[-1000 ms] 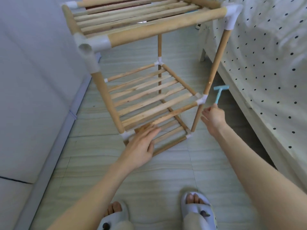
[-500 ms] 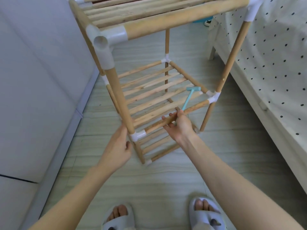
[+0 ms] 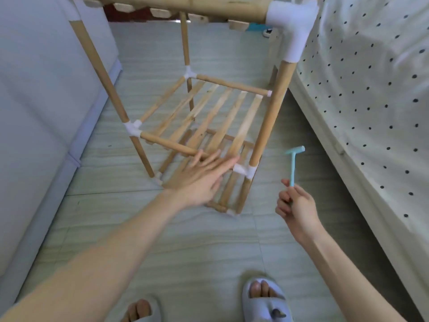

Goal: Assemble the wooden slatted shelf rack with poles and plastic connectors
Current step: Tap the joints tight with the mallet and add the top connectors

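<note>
Head view: the wooden slatted shelf rack with white plastic connectors (image 3: 204,117) is stood on the floor between bed (image 3: 371,101) and wall. Straight fingers of the left hand (image 3: 202,177) are spread at its front rail; a small light-blue plastic hammer (image 3: 293,162) is pinched by the right hand (image 3: 297,206).

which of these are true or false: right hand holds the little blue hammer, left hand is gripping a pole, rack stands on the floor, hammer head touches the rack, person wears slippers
1. The right hand holds the small blue hammer. True.
2. The left hand grips a pole. False: its fingers are stretched out flat by the front rail of the middle shelf.
3. The rack stands on the tiled floor. True.
4. The hammer head touches the rack. False: it is held apart, to the right of the rack.
5. The person wears slippers. True.
</note>
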`<state>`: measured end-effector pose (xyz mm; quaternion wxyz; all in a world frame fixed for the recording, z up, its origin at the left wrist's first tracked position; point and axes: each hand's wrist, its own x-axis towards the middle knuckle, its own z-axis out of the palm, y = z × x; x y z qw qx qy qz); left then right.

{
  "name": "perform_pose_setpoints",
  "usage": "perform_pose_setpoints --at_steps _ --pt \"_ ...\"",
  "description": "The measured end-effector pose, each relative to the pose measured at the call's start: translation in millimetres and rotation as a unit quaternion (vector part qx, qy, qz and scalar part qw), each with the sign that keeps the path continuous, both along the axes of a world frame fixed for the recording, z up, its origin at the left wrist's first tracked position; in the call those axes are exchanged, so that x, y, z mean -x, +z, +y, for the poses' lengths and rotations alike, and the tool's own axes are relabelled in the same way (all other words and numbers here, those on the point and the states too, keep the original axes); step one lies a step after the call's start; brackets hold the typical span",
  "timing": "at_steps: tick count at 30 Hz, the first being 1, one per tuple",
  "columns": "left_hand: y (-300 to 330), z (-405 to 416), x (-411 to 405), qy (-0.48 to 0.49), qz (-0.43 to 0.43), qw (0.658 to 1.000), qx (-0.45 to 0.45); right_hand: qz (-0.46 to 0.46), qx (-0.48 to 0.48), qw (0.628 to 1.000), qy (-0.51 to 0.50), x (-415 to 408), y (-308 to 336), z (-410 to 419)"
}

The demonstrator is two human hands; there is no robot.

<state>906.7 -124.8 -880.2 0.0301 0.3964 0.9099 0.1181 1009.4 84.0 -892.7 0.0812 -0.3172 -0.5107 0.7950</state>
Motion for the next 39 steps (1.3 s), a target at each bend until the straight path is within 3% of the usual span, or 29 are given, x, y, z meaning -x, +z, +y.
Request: perform_pose_setpoints --at_steps 4,9,12,15,20,23,24,27,28,31,35,38,39 --pt "2.8 -46.6 46.4 0.193 0.040 0.979 0.051 -0.036 -0.036 0.998 0.027 -35.2 -1.1 8.1" --pt "4.4 -38.4 19.5 0.224 0.103 0.966 0.075 -0.046 -0.112 0.993 -0.009 -54.6 -3.0 11.2" --pt "1.3 -21.3 -13.8 0.217 0.149 0.964 0.045 -0.057 -0.158 0.985 0.028 -58.0 -7.5 9.5" --pt "-5.2 -13.1 -29.2 0.246 0.146 0.957 0.048 -0.076 -0.141 0.986 0.047 -61.5 -3.4 13.4" --pt "-11.4 -13.2 -24.7 0.262 0.083 0.959 0.064 -0.038 -0.099 0.982 -0.160 -47.6 9.1 29.3" --pt "-15.4 -11.8 -26.5 0.254 0.078 0.962 0.053 -0.097 -0.134 0.986 0.016 -51.4 -4.2 8.9" --pt "-15.6 -13.0 -25.5 0.252 0.074 0.963 0.057 -0.101 -0.113 0.988 0.012 -50.8 -4.9 11.0" --pt "-15.6 -13.4 -22.7 0.257 0.074 0.961 0.071 -0.057 -0.074 0.977 -0.193 -46.0 0.5 23.4" --pt "-15.8 -12.9 -24.1 0.259 0.075 0.960 0.072 -0.058 -0.097 0.972 -0.205 -46.5 -0.3 19.5" --pt "-16.0 -13.3 -26.1 0.258 0.078 0.960 0.073 -0.093 -0.116 0.987 -0.057 -50.3 -14.0 -4.9" --pt "-15.3 -13.8 -24.6 0.257 0.074 0.960 0.081 -0.088 -0.103 0.970 -0.201 -44.5 -7.0 4.1" --pt "-16.0 -14.0 -25.2 0.260 0.077 0.959 0.085 -0.056 -0.098 0.994 -0.002 -53.6 -3.9 -11.4" --pt "-16.2 -14.4 -25.6 0.262 0.076 0.958 0.087 -0.031 -0.061 0.998 -0.001 -55.5 -3.0 -11.0"
